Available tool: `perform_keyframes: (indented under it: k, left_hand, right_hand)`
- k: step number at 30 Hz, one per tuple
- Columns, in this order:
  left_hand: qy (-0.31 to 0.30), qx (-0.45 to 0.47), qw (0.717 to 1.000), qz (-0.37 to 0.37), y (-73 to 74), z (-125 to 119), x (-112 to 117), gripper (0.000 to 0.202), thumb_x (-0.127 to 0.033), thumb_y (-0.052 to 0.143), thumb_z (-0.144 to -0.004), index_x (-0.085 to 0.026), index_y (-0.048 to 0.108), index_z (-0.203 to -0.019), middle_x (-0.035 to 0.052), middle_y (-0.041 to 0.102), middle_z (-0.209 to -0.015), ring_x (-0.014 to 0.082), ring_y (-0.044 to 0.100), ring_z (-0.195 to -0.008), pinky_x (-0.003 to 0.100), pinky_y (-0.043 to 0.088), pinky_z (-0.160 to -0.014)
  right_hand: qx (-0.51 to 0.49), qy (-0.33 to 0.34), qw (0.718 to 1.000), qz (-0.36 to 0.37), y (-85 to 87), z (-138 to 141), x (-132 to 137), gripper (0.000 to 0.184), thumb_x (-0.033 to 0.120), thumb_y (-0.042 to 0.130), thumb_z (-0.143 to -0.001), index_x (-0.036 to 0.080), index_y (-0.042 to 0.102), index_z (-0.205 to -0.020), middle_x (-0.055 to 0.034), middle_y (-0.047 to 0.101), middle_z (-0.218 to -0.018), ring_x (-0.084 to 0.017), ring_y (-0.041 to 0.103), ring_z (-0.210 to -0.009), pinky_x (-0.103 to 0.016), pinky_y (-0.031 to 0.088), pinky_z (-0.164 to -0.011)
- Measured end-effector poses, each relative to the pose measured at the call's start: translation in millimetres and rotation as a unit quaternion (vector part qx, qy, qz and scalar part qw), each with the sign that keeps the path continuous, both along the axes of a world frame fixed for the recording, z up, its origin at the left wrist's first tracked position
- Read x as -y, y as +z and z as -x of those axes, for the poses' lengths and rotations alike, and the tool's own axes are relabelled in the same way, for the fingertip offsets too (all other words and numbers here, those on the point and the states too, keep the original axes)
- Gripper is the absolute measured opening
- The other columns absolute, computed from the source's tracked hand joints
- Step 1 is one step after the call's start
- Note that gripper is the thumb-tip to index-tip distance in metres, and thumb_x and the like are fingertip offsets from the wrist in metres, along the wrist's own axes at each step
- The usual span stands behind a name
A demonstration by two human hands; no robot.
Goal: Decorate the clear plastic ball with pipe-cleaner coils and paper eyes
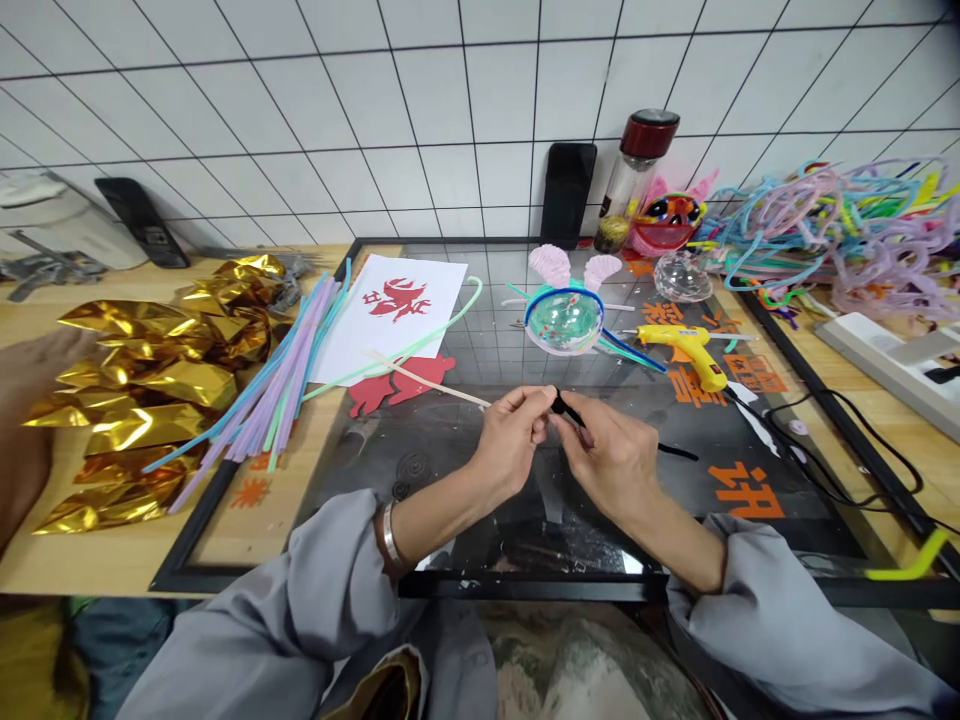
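My left hand (512,432) and my right hand (609,452) meet over the black glass mat (465,440), both pinched on a black pipe cleaner (675,452). Its curled end sits between my fingertips and its tail trails off to the right past my right hand. A thin wooden stick (420,378) lies just left of my left hand; whether the hand touches it is unclear. Behind my hands rests a clear dome craft (564,318) ringed in blue with two pink ears.
A yellow glue gun (690,348) with a black cord lies to the right. Crumpled gold foil (150,380) and a bundle of pastel pipe cleaners (277,385) sit left, white paper with a red cutout (394,310) behind. A heap of coloured pipe cleaners (840,235) fills the far right.
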State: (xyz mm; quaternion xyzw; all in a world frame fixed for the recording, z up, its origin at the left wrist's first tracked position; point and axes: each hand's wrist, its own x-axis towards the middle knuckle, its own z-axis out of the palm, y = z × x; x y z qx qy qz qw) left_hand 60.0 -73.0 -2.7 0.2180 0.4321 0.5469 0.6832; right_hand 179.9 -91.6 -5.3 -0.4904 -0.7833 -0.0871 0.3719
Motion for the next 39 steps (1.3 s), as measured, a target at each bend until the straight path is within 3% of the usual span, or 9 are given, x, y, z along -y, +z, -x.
perform_keyframes:
  k: [8, 17, 23, 31, 39]
  left_hand:
    - [0.015, 0.038, 0.999, 0.027, -1.7, -8, 11, 0.028, -0.031, 0.080, -0.055, -0.013, 0.060, -0.065, -0.0061, 0.044, -0.054, 0.0043, 0.038, -0.053, 0.017, 0.028, -0.049]
    - [-0.015, 0.018, 1.000, 0.009, 2.9, -6, 14, 0.029, -0.033, 0.078, -0.059, -0.014, 0.056, -0.062, -0.0050, 0.041, -0.055, 0.0050, 0.035, -0.052, 0.018, 0.025, -0.046]
    - [-0.041, -0.028, 0.998, -0.029, 0.6, -4, 14, 0.028, -0.037, 0.072, -0.067, -0.014, 0.057, -0.064, -0.0029, 0.045, -0.061, 0.0055, 0.037, -0.054, 0.018, 0.027, -0.046]
    - [-0.114, -0.131, 0.978, -0.120, -7.4, 10, 2, 0.029, -0.041, 0.071, -0.070, -0.013, 0.064, -0.076, -0.0044, 0.044, -0.060, 0.0043, 0.034, -0.050, 0.019, 0.025, -0.045]
    - [-0.261, -0.211, 0.931, -0.142, 2.6, 29, -15, 0.030, -0.039, 0.075, -0.066, -0.012, 0.062, -0.064, -0.0042, 0.045, -0.052, 0.0038, 0.034, -0.048, 0.020, 0.020, -0.044]
  right_hand:
    - [0.017, -0.025, 0.999, -0.022, 0.5, 1, -1, 0.016, 0.023, 0.057, -0.088, 0.017, 0.068, -0.079, -0.0012, 0.067, -0.059, -0.013, 0.056, -0.051, -0.028, 0.032, -0.057]
    - [-0.014, 0.034, 0.999, -0.014, 4.6, -12, -7, 0.010, 0.019, 0.061, -0.084, 0.017, 0.069, -0.081, -0.0020, 0.072, -0.067, -0.012, 0.061, -0.055, -0.026, 0.036, -0.059]
    - [-0.059, 0.037, 0.997, 0.021, 6.9, -17, -9, 0.009, 0.022, 0.063, -0.081, 0.016, 0.070, -0.084, -0.0019, 0.074, -0.072, -0.012, 0.060, -0.052, -0.025, 0.040, -0.055]
    - [-0.053, 0.084, 0.991, 0.087, 9.3, -28, -15, 0.013, 0.023, 0.061, -0.082, 0.018, 0.071, -0.088, -0.0021, 0.075, -0.075, -0.013, 0.061, -0.055, -0.025, 0.043, -0.056]
    - [-0.050, 0.205, 0.964, 0.163, 12.1, -42, -25, 0.015, 0.027, 0.059, -0.086, 0.020, 0.071, -0.088, -0.0019, 0.074, -0.077, -0.012, 0.063, -0.064, -0.024, 0.043, -0.062]
